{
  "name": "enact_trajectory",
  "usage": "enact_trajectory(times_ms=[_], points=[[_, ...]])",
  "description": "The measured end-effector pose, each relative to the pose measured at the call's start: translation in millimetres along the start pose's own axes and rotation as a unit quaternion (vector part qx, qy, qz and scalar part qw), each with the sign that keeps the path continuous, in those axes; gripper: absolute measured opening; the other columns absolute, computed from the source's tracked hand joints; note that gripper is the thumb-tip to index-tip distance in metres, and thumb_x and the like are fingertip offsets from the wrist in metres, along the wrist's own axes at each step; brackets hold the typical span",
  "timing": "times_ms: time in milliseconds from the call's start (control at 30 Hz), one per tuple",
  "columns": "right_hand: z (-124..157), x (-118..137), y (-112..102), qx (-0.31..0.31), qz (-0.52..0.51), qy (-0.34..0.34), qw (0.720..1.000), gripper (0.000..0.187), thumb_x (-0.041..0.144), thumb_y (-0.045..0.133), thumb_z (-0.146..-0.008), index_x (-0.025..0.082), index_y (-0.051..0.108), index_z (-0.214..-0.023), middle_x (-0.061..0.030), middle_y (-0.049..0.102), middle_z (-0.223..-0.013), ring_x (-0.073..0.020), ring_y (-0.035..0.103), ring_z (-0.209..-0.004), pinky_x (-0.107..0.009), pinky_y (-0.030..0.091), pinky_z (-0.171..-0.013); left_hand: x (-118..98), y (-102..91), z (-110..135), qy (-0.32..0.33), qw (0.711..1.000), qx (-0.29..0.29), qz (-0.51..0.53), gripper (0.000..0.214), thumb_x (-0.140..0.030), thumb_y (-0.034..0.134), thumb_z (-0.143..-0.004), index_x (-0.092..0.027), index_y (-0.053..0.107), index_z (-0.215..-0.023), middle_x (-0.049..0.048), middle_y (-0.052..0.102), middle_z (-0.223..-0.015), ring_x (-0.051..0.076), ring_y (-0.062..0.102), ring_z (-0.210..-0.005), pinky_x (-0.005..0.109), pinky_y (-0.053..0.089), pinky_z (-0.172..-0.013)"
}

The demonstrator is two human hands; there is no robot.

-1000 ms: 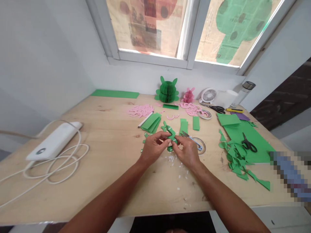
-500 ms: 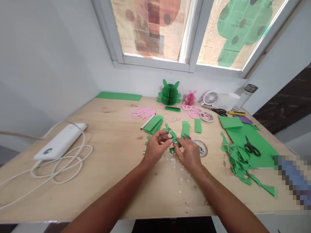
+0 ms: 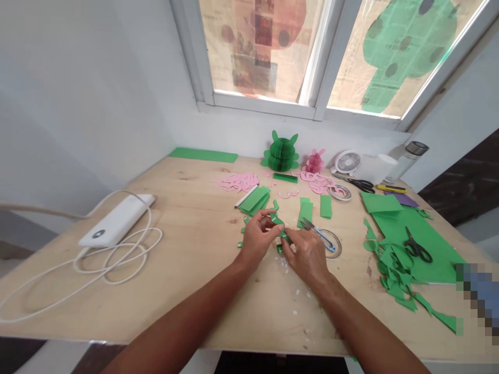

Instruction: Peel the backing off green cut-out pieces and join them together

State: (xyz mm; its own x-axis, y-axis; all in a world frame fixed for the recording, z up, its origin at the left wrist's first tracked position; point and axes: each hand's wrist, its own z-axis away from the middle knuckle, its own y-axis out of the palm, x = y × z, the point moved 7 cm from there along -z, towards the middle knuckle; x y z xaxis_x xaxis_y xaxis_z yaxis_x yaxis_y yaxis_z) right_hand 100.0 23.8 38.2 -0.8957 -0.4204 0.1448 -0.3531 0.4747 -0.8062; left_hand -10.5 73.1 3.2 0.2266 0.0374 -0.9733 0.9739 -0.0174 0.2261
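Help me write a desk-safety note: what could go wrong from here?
The blue-handled scissors lie close beside the right hand, so a sideways move might knock them or nick the skin. The green paper cutout at the fingers of the left hand and right hand looks small and thin, so a firm pinch may crease or tear it. Loose pink paper cutouts lie near the white fan; if it were switched on, they could scatter.

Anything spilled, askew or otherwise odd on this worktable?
Mildly, yes: tiny white bits lie strewn over the wood between the right hand and the table's near edge, like stray litter. Green scraps straggle in an untidy heap beside and partly over the large green sheet. Nothing looks clearly damaged.
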Motion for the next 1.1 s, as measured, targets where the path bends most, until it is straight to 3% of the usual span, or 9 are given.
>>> enact_trajectory(times_ms=[233, 467, 767, 967, 1100], points=[[2, 3, 1, 0.014, -0.003, 0.002, 1.000, 0.014, 0.022, 0.051, -0.082, 0.017, 0.064, -0.081, -0.0050, 0.067, -0.067, -0.0178, 0.056, -0.064, -0.028, 0.030, -0.063, -1, -4.4, 0, -0.018, 0.999, -0.025, 0.014, 0.031, -0.022, 0.069, -0.060, -0.015, 0.060, -0.088, -0.0087, 0.045, -0.049, 0.006, 0.041, -0.044, 0.019, 0.035, -0.047], [1, 3, 2, 0.029, -0.010, 0.004, 1.000, 0.015, 0.022, 0.050, -0.082, 0.018, 0.064, -0.080, -0.0039, 0.065, -0.064, -0.0177, 0.056, -0.063, -0.028, 0.030, -0.062, -3, -7.7, -1, -0.038, 0.998, -0.037, 0.030, 0.028, -0.027, 0.068, -0.063, -0.014, 0.061, -0.086, -0.0038, 0.056, -0.052, 0.010, 0.052, -0.051, 0.020, 0.039, -0.050], [2, 4, 2, 0.017, -0.015, 0.002, 1.000, 0.014, 0.021, 0.051, -0.081, 0.018, 0.063, -0.075, -0.0030, 0.064, -0.061, -0.0174, 0.055, -0.061, -0.028, 0.030, -0.061, -6, -11.6, -1, -0.025, 0.998, -0.058, 0.030, 0.016, -0.023, 0.068, -0.062, -0.014, 0.061, -0.072, -0.0027, 0.059, -0.053, 0.009, 0.052, -0.048, 0.021, 0.039, -0.051], [2, 6, 4, 0.031, -0.019, 0.000, 0.999, 0.013, 0.022, 0.051, -0.081, 0.019, 0.062, -0.074, -0.0025, 0.064, -0.061, -0.0170, 0.055, -0.060, -0.028, 0.029, -0.061, -3, -13.8, -3, -0.036, 0.997, -0.056, 0.046, 0.017, -0.024, 0.070, -0.060, -0.015, 0.060, -0.070, -0.0037, 0.057, -0.051, 0.008, 0.052, -0.046, 0.020, 0.039, -0.048], [2, 3, 3, 0.025, -0.016, 0.007, 1.000, 0.013, 0.023, 0.051, -0.081, 0.019, 0.062, -0.075, -0.0026, 0.065, -0.062, -0.0173, 0.056, -0.062, -0.028, 0.031, -0.062, 0, -13.1, -5, -0.070, 0.995, -0.042, 0.050, 0.032, -0.033, 0.072, -0.059, -0.013, 0.062, -0.082, -0.0009, 0.060, -0.056, 0.011, 0.055, -0.049, 0.021, 0.042, -0.048]])
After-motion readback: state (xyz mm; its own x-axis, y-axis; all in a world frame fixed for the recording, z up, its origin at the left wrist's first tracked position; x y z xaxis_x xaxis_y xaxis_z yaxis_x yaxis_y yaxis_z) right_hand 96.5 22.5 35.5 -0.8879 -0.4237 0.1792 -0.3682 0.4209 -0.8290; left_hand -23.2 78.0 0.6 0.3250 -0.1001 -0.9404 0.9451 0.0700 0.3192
